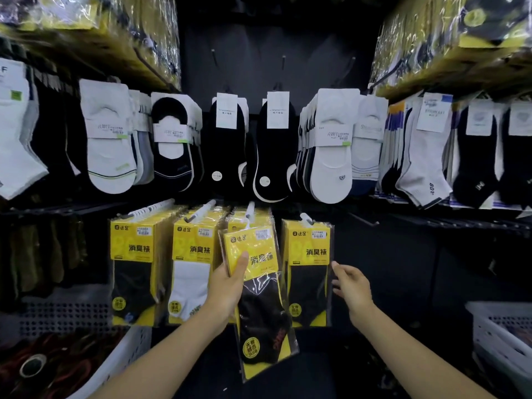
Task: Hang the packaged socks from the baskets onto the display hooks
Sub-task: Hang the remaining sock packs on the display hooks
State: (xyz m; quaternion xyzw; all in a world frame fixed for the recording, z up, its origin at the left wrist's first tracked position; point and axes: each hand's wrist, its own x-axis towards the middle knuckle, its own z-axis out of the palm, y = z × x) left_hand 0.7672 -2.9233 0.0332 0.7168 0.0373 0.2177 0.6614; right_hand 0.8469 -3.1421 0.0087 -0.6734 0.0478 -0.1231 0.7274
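Nearest, low and left of the sock pack (pixel 260 286), sits a white basket (pixel 135 345) w/ dark goods inside. A second basket (pixel 489 326) is low to the pack's right. The left hand (pixel 230 286) grips the pack at its left edge, thumb across the yellow card front, fingers curled behind. The right hand (pixel 349 285) is just right of the pack, not touching it, fingers loosely spread, holding nothing.

The pack hangs tilted, its white hanger tab (pixel 248 224) up at the hook (pixel 250 209) directly above. Can't tell if the tab is threaded on.

Handling: prob. light and floppy. It has stiff card up top and a soft sock in slick, crinkly film below, so the bottom end will swing. Best hold is on the card close to the tab, pinched front and back, to steer the tab onto the hook tip. Film alone would likely slip.

Rows of matching yellow packs (pixel 131 269) hang either side of the pack. Farther up behind it, sock pairs (pixel 273 145) fill the upper hooks.
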